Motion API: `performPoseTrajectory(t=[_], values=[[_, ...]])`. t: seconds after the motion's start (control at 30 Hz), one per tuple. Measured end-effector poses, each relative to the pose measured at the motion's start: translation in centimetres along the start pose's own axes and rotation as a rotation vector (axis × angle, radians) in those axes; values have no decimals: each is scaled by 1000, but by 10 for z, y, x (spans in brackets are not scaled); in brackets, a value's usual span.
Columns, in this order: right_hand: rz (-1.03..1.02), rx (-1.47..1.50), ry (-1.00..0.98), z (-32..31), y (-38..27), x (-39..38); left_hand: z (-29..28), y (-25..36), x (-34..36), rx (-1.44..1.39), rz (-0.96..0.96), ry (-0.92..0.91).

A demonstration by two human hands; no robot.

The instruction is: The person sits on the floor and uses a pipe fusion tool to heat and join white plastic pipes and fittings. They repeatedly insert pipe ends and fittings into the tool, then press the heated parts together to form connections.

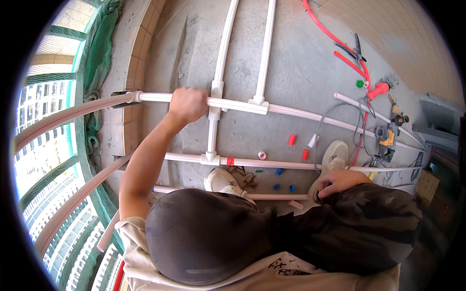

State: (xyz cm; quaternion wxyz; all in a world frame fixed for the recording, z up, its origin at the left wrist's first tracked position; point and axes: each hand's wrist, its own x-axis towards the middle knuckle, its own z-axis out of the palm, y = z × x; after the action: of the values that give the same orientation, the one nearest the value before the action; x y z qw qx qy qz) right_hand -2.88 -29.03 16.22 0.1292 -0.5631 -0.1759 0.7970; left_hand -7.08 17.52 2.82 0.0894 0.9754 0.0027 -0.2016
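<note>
My left hand [188, 104] is wrapped round a white plastic pipe [156, 97] running left to right across the concrete floor. To the left of that hand, a white coupling [134, 97] joins it to a longer pipe [73, 113] reaching out past the wall edge. Just right of the fist stands a white tee fitting [216, 89], with a second tee [258, 105] farther along. Below them lies a parallel pipe [281, 164] with its own tee [210, 158]. My right hand [340, 183] hangs over my right knee, fingers loosely apart, holding nothing visible.
Red and blue plugs [292, 139] lie scattered between the pipes near my shoes [335, 156]. At the right are a yellow-and-grey power tool [387, 137], a grey cable [318, 138], a red-handled tool [379, 90] and a pipe cutter [358, 48]. Green netting [92, 82] lines the open left side.
</note>
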Motion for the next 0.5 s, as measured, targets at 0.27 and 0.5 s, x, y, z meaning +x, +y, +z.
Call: performPoseTrajectory(t=[0.27, 0.5], values=[[-151, -26, -18, 28, 4, 88, 22, -42, -7, 43, 1, -9], [-67, -28, 195, 5, 10, 100, 31, -42, 3, 13, 7, 55]])
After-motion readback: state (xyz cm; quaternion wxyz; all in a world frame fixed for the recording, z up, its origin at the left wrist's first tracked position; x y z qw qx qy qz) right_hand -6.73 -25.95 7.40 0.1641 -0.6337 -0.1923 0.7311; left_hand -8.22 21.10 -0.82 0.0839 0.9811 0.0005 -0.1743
